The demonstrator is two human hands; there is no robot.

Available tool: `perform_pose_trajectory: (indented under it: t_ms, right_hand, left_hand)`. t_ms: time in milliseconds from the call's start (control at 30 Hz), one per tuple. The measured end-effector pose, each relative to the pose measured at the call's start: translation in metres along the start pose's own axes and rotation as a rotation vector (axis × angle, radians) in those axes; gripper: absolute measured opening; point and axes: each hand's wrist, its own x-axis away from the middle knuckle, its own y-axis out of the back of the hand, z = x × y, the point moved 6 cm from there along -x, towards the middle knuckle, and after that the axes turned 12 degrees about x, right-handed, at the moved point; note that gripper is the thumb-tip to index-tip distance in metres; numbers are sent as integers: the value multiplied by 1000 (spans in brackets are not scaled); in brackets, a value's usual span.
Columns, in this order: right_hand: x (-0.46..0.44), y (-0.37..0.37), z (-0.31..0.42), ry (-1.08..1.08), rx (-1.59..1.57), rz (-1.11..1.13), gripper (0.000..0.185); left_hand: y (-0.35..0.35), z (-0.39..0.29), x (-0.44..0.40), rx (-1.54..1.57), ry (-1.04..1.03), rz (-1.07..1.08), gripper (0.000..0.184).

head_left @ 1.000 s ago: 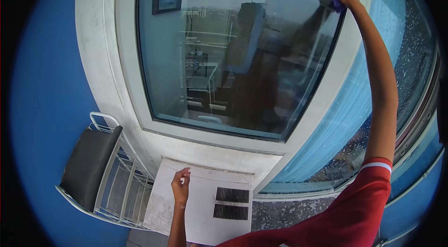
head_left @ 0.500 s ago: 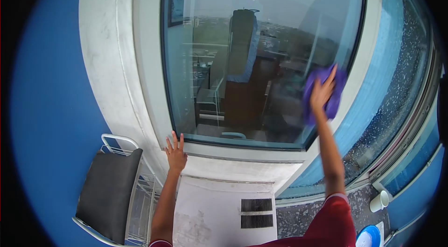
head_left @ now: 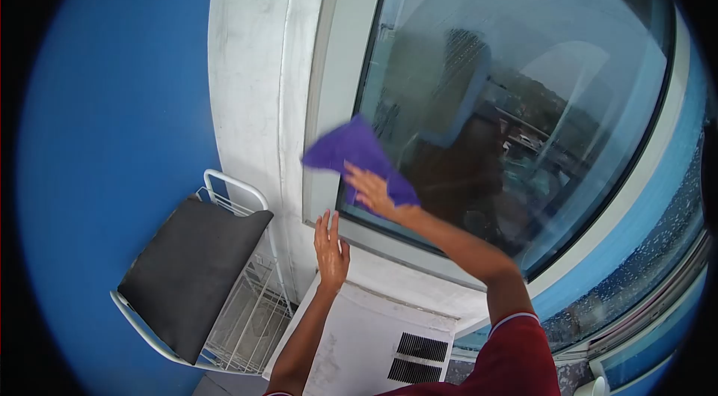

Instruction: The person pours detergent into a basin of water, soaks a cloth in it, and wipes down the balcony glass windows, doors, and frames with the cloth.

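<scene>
A purple cleaning cloth [head_left: 351, 145] lies against the lower left corner of the window pane [head_left: 538, 142], its upper left part spread over the pale frame [head_left: 325, 108]. My right hand [head_left: 374, 190] presses the cloth to the glass with fingers stretched over it, the arm reaching across to the left. Just below, my left hand [head_left: 331, 254] is raised at the bottom of the frame, fingers extended and holding nothing. Whether its fingertips touch the frame I cannot tell. Streaks and reflections show on the glass.
A white wire rack [head_left: 247, 314] with a dark cover [head_left: 191, 276] stands at the left by the blue wall [head_left: 112, 112]. Below the window is a white panel [head_left: 351, 336] with black vents [head_left: 422, 346]. Another, droplet-covered window [head_left: 598, 314] runs along the right.
My right hand has swept the cloth from the pane's right side to its lower left corner. The view has turned right and tilted. My left hand stays near the frame's lower left.
</scene>
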Motion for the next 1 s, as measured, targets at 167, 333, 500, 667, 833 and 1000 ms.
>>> perform_pose_trajectory:
  t_ms: [167,333,500,667,833,1000]
  right_hand:
    - [10,40,-62,0,-889,-53,57]
    - [-30,234,-391,-392,124,-307,45]
    - [-29,254,-329,-612,763,-443,51]
    - [101,16,-28,-208,-221,100,46]
    - [129,83,-139,-276,-698,-77,45]
    - [114,279,-469,-650,409,-331,47]
  left_hand:
    - [1,-30,-27,-111,-32,-38,71]
    - [-16,7,-55,-398,35,49,74]
    - [-3,18,-59,-352,4,192,74]
    - [-14,0,-38,-413,-20,176,76]
    - [-40,29,-27,-533,-45,304,77]
    - [-55,33,-25,-527,-16,287,80]
